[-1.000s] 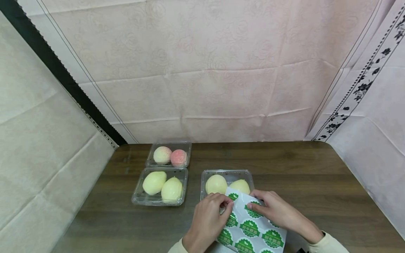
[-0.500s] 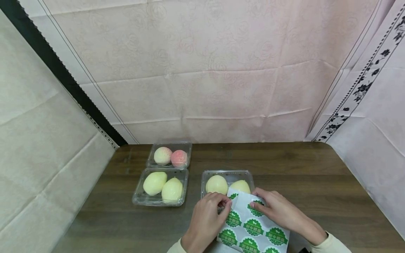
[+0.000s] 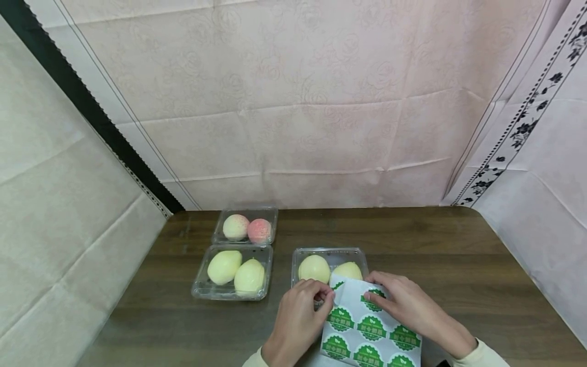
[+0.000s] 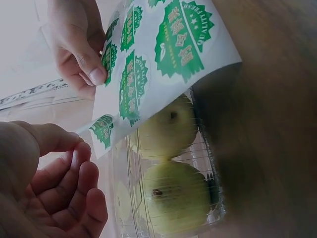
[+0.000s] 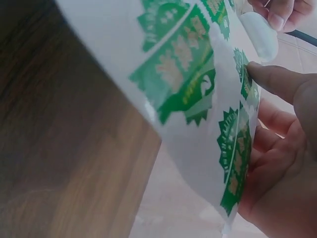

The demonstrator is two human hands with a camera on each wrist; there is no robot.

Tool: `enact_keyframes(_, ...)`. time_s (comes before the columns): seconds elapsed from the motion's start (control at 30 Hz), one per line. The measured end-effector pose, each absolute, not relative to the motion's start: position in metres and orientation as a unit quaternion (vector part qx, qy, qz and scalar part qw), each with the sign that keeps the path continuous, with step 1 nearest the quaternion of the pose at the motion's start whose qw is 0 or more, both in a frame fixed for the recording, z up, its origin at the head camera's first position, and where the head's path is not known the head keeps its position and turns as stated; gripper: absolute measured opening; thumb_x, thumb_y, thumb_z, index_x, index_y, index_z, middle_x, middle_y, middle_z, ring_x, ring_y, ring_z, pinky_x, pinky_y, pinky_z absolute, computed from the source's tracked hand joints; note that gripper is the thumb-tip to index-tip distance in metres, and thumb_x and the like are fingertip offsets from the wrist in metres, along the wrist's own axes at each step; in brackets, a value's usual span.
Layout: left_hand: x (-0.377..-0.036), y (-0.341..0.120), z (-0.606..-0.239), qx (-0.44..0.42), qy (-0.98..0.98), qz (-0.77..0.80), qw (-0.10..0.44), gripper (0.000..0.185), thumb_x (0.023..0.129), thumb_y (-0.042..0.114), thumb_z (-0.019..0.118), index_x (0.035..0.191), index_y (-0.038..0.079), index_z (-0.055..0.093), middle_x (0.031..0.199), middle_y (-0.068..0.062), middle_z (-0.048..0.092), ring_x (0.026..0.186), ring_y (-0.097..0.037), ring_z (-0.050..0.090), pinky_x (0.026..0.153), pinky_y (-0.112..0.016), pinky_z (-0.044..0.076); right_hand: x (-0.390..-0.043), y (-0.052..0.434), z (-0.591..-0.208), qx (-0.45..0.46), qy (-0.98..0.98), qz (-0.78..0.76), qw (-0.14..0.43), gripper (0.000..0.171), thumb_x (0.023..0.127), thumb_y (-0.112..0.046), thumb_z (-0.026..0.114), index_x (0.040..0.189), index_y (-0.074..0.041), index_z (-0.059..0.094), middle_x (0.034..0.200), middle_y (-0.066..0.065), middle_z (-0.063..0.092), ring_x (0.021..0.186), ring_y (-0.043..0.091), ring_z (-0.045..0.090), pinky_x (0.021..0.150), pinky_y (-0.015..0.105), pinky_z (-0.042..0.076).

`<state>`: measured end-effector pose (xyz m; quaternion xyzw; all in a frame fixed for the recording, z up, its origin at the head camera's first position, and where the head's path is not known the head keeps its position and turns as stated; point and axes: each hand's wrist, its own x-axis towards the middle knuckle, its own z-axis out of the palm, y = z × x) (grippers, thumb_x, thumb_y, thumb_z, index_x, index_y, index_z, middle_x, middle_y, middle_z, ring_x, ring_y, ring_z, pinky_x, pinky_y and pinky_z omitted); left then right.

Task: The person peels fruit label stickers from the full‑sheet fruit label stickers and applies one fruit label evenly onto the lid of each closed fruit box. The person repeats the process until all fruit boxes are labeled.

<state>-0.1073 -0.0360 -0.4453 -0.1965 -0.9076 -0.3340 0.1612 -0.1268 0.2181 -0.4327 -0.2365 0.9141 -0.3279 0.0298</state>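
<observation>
A white sheet of round green stickers is held by both hands over the near part of a clear plastic box. My left hand pinches the edge of a corner sticker, which is partly lifted from the sheet. The right hand grips the sheet's far right edge, thumb on the printed face and fingers behind it. In the right wrist view the lifted sticker's pale round back shows near the left fingertips. Two pale yellow-green fruits sit inside the box, partly hidden by the sheet.
To the left, another clear box holds two pale yellow-green fruits. Behind it stands a box with two pinkish peaches. Pale cloth hangs behind the wooden table.
The sheet has turned slightly and shifted a little right with my right hand. At its corner, less of the sticker's green face shows now. My left hand has barely moved.
</observation>
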Motion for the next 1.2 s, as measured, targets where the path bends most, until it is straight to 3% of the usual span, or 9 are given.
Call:
enact_keyframes(0.3,-0.106,-0.036,-0.437,-0.200,-0.899,-0.352,0.167,0.009,0.095,0.017,0.080,0.086,0.018,0.077,0.080,0.014,0.068,0.078,0.002,0.059,0.068,-0.018,0.051,-0.126,0.223,-0.419,-0.239,0.894,-0.373,0.077,0.011,0.105,-0.031,0.067,0.105,-0.021,0.072,0.096,-0.016,0.070,0.078,-0.001,0.057,0.069,0.024,0.050)
enact_keyframes(0.63,-0.105,-0.037,-0.434,-0.201,-0.893,-0.357,0.187,0.009,0.092,0.014,0.081,0.085,0.017,0.076,0.080,0.012,0.068,0.077,0.001,0.059,0.069,-0.017,0.051,-0.127,0.229,-0.415,-0.253,0.893,-0.362,0.081,0.014,0.105,-0.033,0.066,0.106,-0.021,0.073,0.097,-0.017,0.071,0.079,-0.002,0.055,0.069,0.023,0.048)
enact_keyframes(1.2,-0.112,-0.043,-0.431,-0.195,-0.887,-0.354,0.225,0.010,0.089,0.010,0.081,0.084,0.016,0.075,0.080,0.011,0.069,0.075,-0.001,0.060,0.068,-0.019,0.051,-0.133,0.261,-0.410,-0.285,0.854,-0.415,0.132,0.010,0.108,-0.024,0.062,0.107,-0.019,0.070,0.093,-0.011,0.068,0.078,0.000,0.057,0.066,0.025,0.049)
